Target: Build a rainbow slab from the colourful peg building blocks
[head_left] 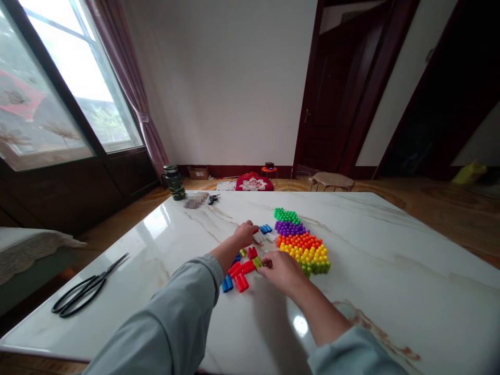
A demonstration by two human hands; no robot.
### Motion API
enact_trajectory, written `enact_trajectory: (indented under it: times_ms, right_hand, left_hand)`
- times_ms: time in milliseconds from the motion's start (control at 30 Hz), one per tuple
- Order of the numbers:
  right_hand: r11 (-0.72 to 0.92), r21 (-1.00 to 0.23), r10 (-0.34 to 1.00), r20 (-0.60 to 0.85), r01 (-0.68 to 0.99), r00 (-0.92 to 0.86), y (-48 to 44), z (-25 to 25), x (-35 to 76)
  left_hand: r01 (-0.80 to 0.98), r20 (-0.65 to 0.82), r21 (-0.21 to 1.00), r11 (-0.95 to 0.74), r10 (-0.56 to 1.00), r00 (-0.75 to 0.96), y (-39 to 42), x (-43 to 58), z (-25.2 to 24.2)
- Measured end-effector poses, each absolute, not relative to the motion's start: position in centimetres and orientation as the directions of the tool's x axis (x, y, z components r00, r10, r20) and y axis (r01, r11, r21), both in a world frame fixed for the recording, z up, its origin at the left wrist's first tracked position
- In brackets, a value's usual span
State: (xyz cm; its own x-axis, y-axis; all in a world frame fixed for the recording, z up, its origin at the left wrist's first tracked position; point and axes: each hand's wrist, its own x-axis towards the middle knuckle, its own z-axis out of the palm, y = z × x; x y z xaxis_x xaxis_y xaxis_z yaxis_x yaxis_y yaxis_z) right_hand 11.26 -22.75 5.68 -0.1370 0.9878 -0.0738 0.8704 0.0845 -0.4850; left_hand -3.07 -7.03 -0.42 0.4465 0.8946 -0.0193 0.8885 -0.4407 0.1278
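My left hand (244, 234) reaches over the far side of a loose group of plastic pieces, its fingers curled in. A bit of red shows at its fingertips, but what they hold is mostly hidden. My right hand (284, 270) has thumb and fingers closed at a small yellow-green piece (257, 262). Between and below the hands lie red pieces (241, 283) and blue pieces (227, 284). White pieces (269, 237) and more blue pieces (266, 228) rest farther back. Right of them, round-tipped pieces stand in colour blocks: green (287, 215), purple (289, 228), orange (300, 241), yellow (307, 253) and yellow-green (320, 267).
Black-handled scissors (89, 286) lie at the left of the white marble-patterned table (390, 250). At its far left corner stand a camouflage bottle (174, 182), a blurred-out item (195, 200) and a small dark tool (213, 199). A stool (333, 180) is beyond the far edge.
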Motion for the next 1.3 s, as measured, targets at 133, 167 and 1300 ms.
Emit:
enact_trajectory:
  times_ms: [133,167,1300]
  right_hand:
    - [0.074,-0.489,0.989,-0.078,0.869,-0.128,-22.5,5.4,11.5]
    - [0.068,-0.481,0.989,-0.082,0.874,-0.122,-22.4,5.4,11.6]
    - [0.038,-0.612,0.98,0.177,0.79,0.091,-20.4,3.3,11.4]
  left_hand:
    - [0.896,0.019,0.113,-0.429,0.903,0.429,-7.8,-3.1,-0.6]
    - [0.9,0.026,0.111,-0.421,0.907,0.421,-7.9,-3.2,-0.4]
    - [0.719,0.159,0.618,-0.319,0.946,0.283,-13.6,-3.3,0.8]
